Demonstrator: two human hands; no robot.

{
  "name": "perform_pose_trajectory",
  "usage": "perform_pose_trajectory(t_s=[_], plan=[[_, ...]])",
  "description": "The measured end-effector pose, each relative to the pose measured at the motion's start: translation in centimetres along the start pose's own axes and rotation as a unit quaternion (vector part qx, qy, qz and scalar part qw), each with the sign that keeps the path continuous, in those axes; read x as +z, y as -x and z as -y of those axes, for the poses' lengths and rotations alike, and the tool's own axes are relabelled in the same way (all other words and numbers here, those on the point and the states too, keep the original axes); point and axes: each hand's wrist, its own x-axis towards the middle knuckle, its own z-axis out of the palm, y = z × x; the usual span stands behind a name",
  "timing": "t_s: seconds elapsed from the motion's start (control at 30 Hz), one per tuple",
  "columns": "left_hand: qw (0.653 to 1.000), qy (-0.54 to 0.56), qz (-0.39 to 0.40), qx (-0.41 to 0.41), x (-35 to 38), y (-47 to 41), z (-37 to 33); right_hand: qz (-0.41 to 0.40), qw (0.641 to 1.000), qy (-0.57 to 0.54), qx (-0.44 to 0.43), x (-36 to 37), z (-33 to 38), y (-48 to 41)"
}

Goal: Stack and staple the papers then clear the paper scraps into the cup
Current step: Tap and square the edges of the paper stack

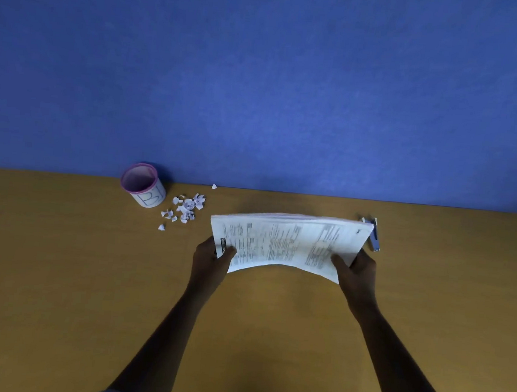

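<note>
A stack of printed white papers is held up off the wooden table, bowed in the middle. My left hand grips its left edge, thumb on top. My right hand grips its right edge the same way. A blue stapler lies on the table just behind the stack's right corner, partly hidden by the papers. Several white paper scraps lie scattered to the left of the stack. A white cup with a pink rim stands upright left of the scraps.
The brown table ends at a blue wall behind. One lone scrap lies at the table's back edge.
</note>
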Motion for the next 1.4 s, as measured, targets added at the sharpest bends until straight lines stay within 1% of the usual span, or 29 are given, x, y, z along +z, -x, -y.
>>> perform_pose_trajectory(t_s=[0.13, 0.27, 0.37, 0.47, 0.53, 0.6, 0.63, 0.67, 0.73, 0.77, 0.8, 0.87, 0.9, 0.97, 1.03, 1.13, 1.17, 1.2, 1.27, 1.33, 1.4], plan=[[0.998, -0.012, 0.021, 0.056, -1.2, -0.7, -1.7, 0.009, 1.000, -0.006, -0.013, -0.9, 1.5, -0.3], [0.997, 0.024, 0.032, 0.067, -2.2, -1.5, -3.4, 0.022, 0.997, -0.067, 0.003, -1.9, 2.1, -0.9], [0.995, 0.084, 0.046, 0.038, -2.8, -1.3, -3.5, 0.023, 0.992, -0.124, 0.031, -2.4, 1.9, -1.0], [0.984, 0.173, 0.035, -0.035, -2.7, -0.1, -2.6, 0.014, 0.981, -0.180, 0.069, -2.6, 1.8, -0.8], [0.957, 0.272, 0.027, -0.098, -2.2, 0.9, -2.0, 0.009, 0.972, -0.213, 0.100, -2.4, 2.0, -0.4], [0.904, 0.400, 0.041, -0.145, -1.3, 2.0, -2.1, 0.007, 0.961, -0.242, 0.133, -2.1, 2.3, 0.2], [0.881, 0.443, 0.053, -0.155, -0.7, 2.4, -2.4, 0.009, 0.955, -0.255, 0.149, -1.8, 2.4, 0.6], [0.866, 0.470, 0.064, -0.156, 0.0, 2.8, -2.9, 0.012, 0.950, -0.264, 0.164, -1.4, 2.4, 1.0], [0.851, 0.500, 0.077, -0.142, 1.1, 3.2, -4.0, 0.017, 0.942, -0.277, 0.187, -0.5, 2.1, 1.8], [0.848, 0.508, 0.077, -0.127, 1.5, 3.3, -4.7, 0.019, 0.938, -0.283, 0.198, 0.0, 1.9, 2.2], [0.852, 0.507, 0.072, -0.111, 1.8, 3.3, -5.3, 0.022, 0.934, -0.289, 0.208, 0.5, 1.8, 2.6], [0.874, 0.476, 0.051, -0.084, 2.0, 3.2, -6.5, 0.021, 0.923, -0.307, 0.233, 1.2, 1.6, 3.2], [0.885, 0.457, 0.034, -0.082, 1.9, 3.1, -6.9, 0.019, 0.917, -0.314, 0.247, 1.5, 1.7, 3.4], [0.893, 0.440, 0.012, -0.091, 1.6, 2.8, -7.6, 0.018, 0.907, -0.322, 0.270, 1.6, 1.3, 3.5], [0.901, 0.427, 0.014, -0.081, 1.1, 2.6, -8.1, 0.019, 0.914, -0.309, 0.261, 1.4, 1.0, 3.3], [0.915, 0.401, 0.039, -0.025, 0.2, 2.5, -9.1, -0.004, 0.943, -0.244, 0.228, 0.7, 1.7, 2.4], [0.921, 0.386, 0.044, -0.012, -0.1, 2.4, -9.4, -0.014, 0.958, -0.200, 0.207, 0.4, 2.2, 1.9], [0.930, 0.364, 0.046, -0.004, -0.4, 2.3, -9.5, -0.015, 0.975, -0.143, 0.168, 0.2, 2.9, 1.5], [0.946, 0.323, 0.041, -0.002, -0.8, 1.9, -9.6, 0.012, 0.997, -0.035, 0.065, -0.2, 4.5, 0.5], [0.958, 0.282, 0.042, 0.005, -1.0, 1.7, -9.6, 0.052, 0.998, 0.002, -0.026, -0.2, 6.3, -0.6], [0.967, 0.249, 0.056, 0.024, -1.0, 1.7, -9.7, 0.082, 0.994, -0.004, -0.076, -0.2, 8.1, -1.3]])
